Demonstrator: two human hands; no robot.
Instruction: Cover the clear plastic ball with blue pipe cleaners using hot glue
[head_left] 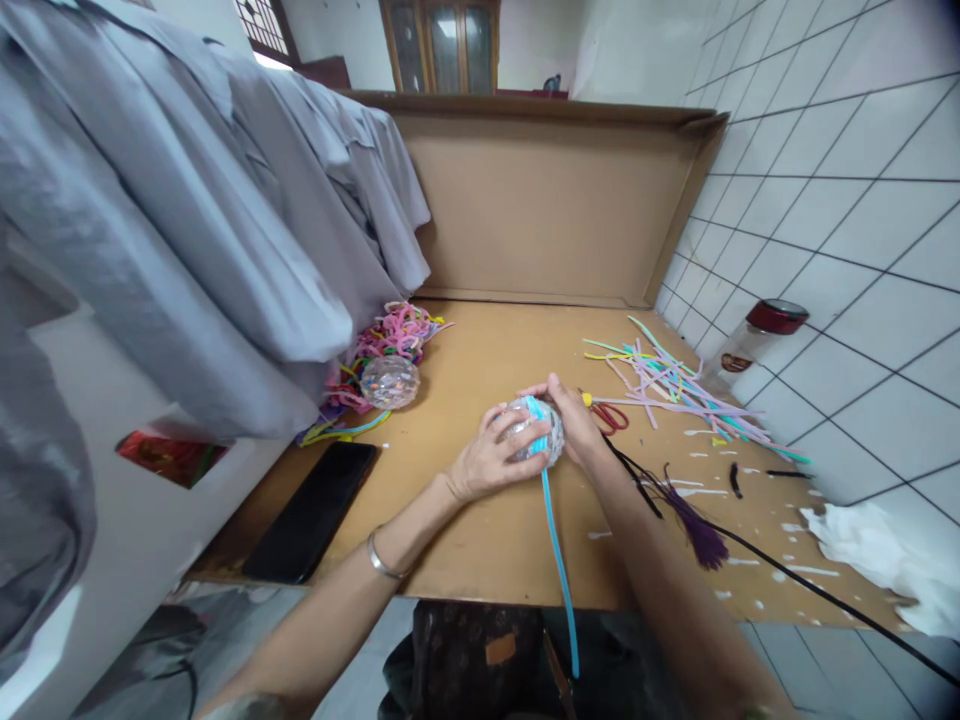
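Observation:
A clear, faceted plastic-looking ball is between my two hands, just above or on the brown tabletop. My left hand has its fingers bent over the ball's left side and top. Against the far right side, my right hand cups it, its fingers partly hidden behind the ball. Light blue cord crosses the ball under my left fingers, and one long end hangs down past the table's front edge. Red-handled scissors lie just beyond my right wrist, their blades hidden.
Several pastel strips lie at right near a red-lidded jar. Left are tangled colourful strips, another clear ball and a black phone. A purple tassel, white tissue, hanging grey cloth and cardboard surround the area.

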